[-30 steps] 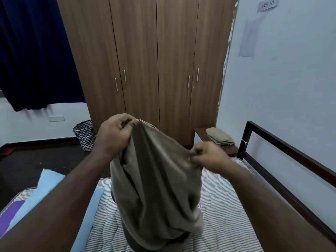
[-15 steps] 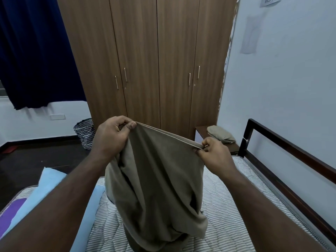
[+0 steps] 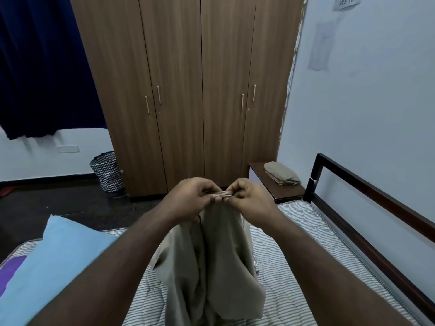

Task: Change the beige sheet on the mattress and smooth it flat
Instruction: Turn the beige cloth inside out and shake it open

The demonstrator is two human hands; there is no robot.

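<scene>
My left hand [image 3: 193, 198] and right hand [image 3: 250, 200] met, fingers curled, both pinching the beige sheet's [image 3: 211, 260] hem; it hung bunched over the striped mattress [image 3: 294, 267], near centre.

Two beige sheets [image 3: 211, 267] [image 3: 282, 176], two hands [image 3: 191, 198] [image 3: 250, 200], one pillow [image 3: 58, 262].

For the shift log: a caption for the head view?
Both hands pinch the beige sheet hem together above the bare striped mattress.
</scene>
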